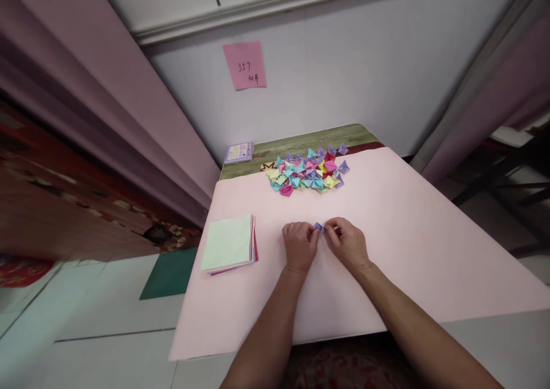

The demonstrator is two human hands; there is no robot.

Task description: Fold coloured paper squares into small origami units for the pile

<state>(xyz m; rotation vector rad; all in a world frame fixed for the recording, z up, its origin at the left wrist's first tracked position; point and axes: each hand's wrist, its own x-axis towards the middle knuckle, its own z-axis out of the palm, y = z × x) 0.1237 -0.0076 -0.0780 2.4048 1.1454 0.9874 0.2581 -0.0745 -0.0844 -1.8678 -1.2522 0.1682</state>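
A small purple folded paper piece (318,227) is pinched between my two hands over the middle of the pink table cover. My left hand (298,241) grips its left side with thumb and fingers pressed together. At its right side, the fingertips of my right hand (347,241) are closed on it as well. The fingers partly hide the paper, so its full shape does not show. Beyond my hands lies a pile of small folded paper pieces (307,174) in blue, purple, pink, yellow and green.
A stack of square paper sheets (227,243), pale green on top, lies to the left. A printed pack (239,152) sits at the table's far left corner. The pink table cover (408,234) reaches the near edge. A pink note (244,65) hangs on the wall.
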